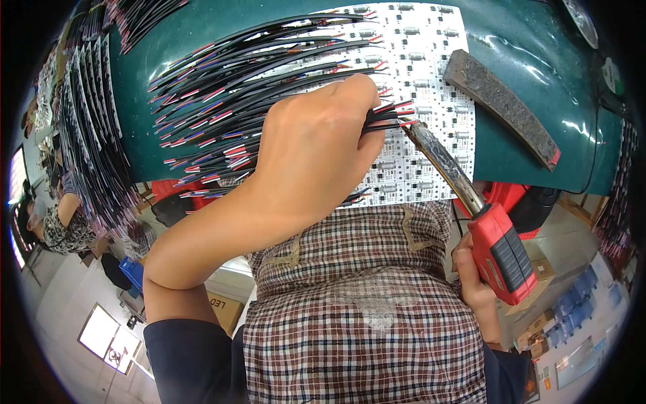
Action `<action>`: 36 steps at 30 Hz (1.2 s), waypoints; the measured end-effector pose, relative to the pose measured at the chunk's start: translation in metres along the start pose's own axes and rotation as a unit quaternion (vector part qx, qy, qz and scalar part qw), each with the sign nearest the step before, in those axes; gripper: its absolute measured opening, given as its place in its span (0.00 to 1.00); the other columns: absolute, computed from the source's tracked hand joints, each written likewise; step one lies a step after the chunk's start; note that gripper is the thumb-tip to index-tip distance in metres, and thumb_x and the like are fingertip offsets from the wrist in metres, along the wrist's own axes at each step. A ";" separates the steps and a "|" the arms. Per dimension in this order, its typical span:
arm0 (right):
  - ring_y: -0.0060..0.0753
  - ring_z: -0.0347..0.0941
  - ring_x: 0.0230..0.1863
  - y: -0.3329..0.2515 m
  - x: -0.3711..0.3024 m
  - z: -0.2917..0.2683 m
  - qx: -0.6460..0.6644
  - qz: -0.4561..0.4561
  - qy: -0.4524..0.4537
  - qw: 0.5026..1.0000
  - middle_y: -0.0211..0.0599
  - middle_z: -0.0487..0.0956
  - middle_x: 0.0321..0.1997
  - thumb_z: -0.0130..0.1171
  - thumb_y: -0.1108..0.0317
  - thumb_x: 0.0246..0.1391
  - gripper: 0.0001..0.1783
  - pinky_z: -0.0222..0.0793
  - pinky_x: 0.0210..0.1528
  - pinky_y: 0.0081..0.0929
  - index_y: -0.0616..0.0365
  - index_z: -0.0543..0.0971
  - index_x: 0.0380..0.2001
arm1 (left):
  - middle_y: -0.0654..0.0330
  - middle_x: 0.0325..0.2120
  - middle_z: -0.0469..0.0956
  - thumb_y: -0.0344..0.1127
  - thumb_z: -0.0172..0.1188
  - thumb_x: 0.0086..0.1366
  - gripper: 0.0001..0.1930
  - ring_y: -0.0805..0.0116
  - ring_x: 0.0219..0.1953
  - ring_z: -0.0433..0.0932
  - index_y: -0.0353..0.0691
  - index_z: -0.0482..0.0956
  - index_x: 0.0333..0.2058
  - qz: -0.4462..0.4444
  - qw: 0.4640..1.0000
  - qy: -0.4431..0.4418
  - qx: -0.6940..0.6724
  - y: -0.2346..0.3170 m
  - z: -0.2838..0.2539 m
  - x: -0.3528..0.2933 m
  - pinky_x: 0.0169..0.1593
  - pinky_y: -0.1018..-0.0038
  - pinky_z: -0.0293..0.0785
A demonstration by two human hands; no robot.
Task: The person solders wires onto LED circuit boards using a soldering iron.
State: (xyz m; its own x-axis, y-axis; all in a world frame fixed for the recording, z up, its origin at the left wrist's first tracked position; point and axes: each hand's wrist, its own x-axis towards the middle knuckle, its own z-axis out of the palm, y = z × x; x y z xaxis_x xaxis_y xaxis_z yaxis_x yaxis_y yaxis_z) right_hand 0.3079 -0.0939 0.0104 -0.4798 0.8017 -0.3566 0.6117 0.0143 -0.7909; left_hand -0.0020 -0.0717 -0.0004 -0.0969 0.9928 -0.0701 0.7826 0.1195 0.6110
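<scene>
My left hand [316,135] is closed round a few black cables [385,118], whose stripped red and white ends stick out past my fingers. Beneath it lies a white circuit board panel [441,151] covered with rows of small parts. Many black cables [229,84] with red, blue and white ends run from the panel toward the left. In my right hand [473,279], low at the right, is a soldering iron [498,249] with a red and black handle. Its dark tip is right by the cable ends; I cannot tell whether they touch.
A worn dark grey bar [501,104] lies on the green tabletop [538,40], right of the panel. More cabled panels [87,121] hang over the table's left side. Another person [60,219] is at the far left. Below the table edge shows a red stool [501,195].
</scene>
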 end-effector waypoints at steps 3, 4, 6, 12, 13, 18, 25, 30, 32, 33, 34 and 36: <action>0.44 0.81 0.36 0.002 -0.004 -0.004 -0.022 -0.007 0.007 1.000 0.42 0.83 0.38 0.70 0.68 0.49 0.15 0.76 0.41 0.36 0.60 0.83 0.41 | 0.56 0.24 0.80 0.30 0.69 0.56 0.09 0.59 0.23 0.80 0.37 0.76 0.30 0.001 1.000 -0.002 0.005 0.001 0.000 0.000 0.26 0.71 0.75; 0.44 0.81 0.38 0.003 -0.005 -0.005 -0.047 -0.027 0.017 0.998 0.42 0.83 0.39 0.70 0.68 0.49 0.15 0.76 0.43 0.36 0.59 0.83 0.41 | 0.56 0.24 0.80 0.30 0.69 0.56 0.09 0.59 0.23 0.80 0.37 0.76 0.30 0.000 1.000 -0.001 0.005 0.001 -0.001 0.000 0.26 0.71 0.75; 0.45 0.81 0.39 -0.003 -0.008 -0.007 -0.076 -0.012 0.015 0.997 0.42 0.83 0.40 0.71 0.67 0.49 0.16 0.75 0.44 0.37 0.59 0.83 0.42 | 0.56 0.24 0.81 0.30 0.70 0.56 0.09 0.60 0.23 0.80 0.37 0.76 0.30 0.002 1.000 0.004 0.004 0.001 0.000 0.000 0.26 0.71 0.75; 0.46 0.81 0.39 0.001 -0.008 -0.008 -0.088 -0.020 0.012 0.996 0.42 0.83 0.40 0.70 0.66 0.50 0.15 0.76 0.44 0.37 0.59 0.83 0.41 | 0.56 0.22 0.81 0.31 0.70 0.56 0.09 0.62 0.21 0.79 0.35 0.78 0.31 0.012 1.000 0.000 -0.020 -0.001 -0.003 0.004 0.26 0.72 0.75; 0.46 0.81 0.38 0.001 -0.006 -0.009 -0.043 0.005 -0.012 0.999 0.42 0.84 0.39 0.70 0.66 0.50 0.15 0.76 0.43 0.37 0.59 0.83 0.41 | 0.56 0.22 0.81 0.31 0.70 0.56 0.09 0.62 0.21 0.79 0.35 0.78 0.31 0.012 1.000 0.001 -0.020 -0.002 -0.002 0.005 0.26 0.72 0.75; 0.47 0.81 0.36 0.005 -0.005 -0.004 -0.052 -0.034 0.007 0.998 0.42 0.84 0.38 0.70 0.67 0.49 0.15 0.76 0.41 0.37 0.60 0.83 0.41 | 0.55 0.24 0.82 0.31 0.70 0.56 0.09 0.62 0.22 0.81 0.35 0.78 0.31 0.014 1.000 -0.008 -0.007 -0.001 -0.003 0.005 0.26 0.73 0.76; 0.46 0.80 0.43 0.004 -0.011 -0.003 -0.105 -0.025 0.025 0.994 0.41 0.83 0.42 0.71 0.66 0.48 0.16 0.74 0.47 0.38 0.57 0.83 0.41 | 0.55 0.24 0.82 0.31 0.70 0.56 0.09 0.62 0.24 0.82 0.35 0.78 0.30 0.010 1.000 -0.004 -0.007 -0.003 0.000 0.005 0.27 0.73 0.77; 0.46 0.79 0.46 0.004 -0.020 -0.006 -0.042 0.042 0.026 0.998 0.40 0.83 0.45 0.72 0.65 0.48 0.17 0.72 0.51 0.38 0.54 0.84 0.43 | 0.56 0.25 0.83 0.31 0.70 0.56 0.09 0.63 0.24 0.82 0.35 0.80 0.33 0.035 0.999 -0.001 -0.012 -0.005 -0.002 0.006 0.27 0.74 0.77; 0.46 0.80 0.46 0.003 -0.022 -0.007 -0.028 0.062 0.036 0.997 0.40 0.83 0.45 0.72 0.65 0.48 0.17 0.72 0.50 0.38 0.54 0.84 0.43 | 0.56 0.25 0.83 0.32 0.70 0.56 0.10 0.64 0.24 0.82 0.34 0.81 0.34 0.032 0.999 -0.007 -0.033 -0.006 -0.004 0.009 0.28 0.74 0.77; 0.46 0.80 0.45 0.004 -0.021 -0.009 -0.037 0.056 0.017 0.998 0.40 0.83 0.44 0.72 0.65 0.48 0.17 0.73 0.50 0.38 0.55 0.84 0.43 | 0.56 0.26 0.83 0.32 0.70 0.57 0.11 0.64 0.24 0.81 0.34 0.81 0.35 0.029 0.998 -0.014 -0.054 -0.007 -0.006 0.010 0.28 0.74 0.76; 0.46 0.80 0.44 0.005 -0.020 -0.009 -0.043 0.049 -0.004 0.998 0.40 0.83 0.43 0.71 0.65 0.48 0.17 0.73 0.49 0.38 0.55 0.83 0.43 | 0.56 0.26 0.83 0.32 0.70 0.57 0.11 0.64 0.24 0.81 0.34 0.81 0.35 0.028 0.998 -0.014 -0.053 -0.007 -0.007 0.011 0.28 0.74 0.76; 0.46 0.80 0.42 0.006 -0.018 -0.008 -0.041 0.034 0.001 0.999 0.41 0.83 0.42 0.71 0.66 0.48 0.17 0.74 0.47 0.39 0.57 0.83 0.42 | 0.56 0.26 0.83 0.33 0.70 0.57 0.11 0.65 0.24 0.81 0.34 0.81 0.36 0.009 0.997 -0.053 -0.055 -0.007 -0.009 0.014 0.29 0.74 0.76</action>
State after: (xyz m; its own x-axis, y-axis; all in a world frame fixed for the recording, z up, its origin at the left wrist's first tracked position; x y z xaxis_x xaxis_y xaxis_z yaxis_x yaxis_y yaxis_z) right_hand 0.3251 -0.1032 0.0162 -0.4337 0.8042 -0.4065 0.6925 0.0088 -0.7213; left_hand -0.0148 -0.0592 0.0017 -0.0138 0.9903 -0.1386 0.7105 0.1072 0.6955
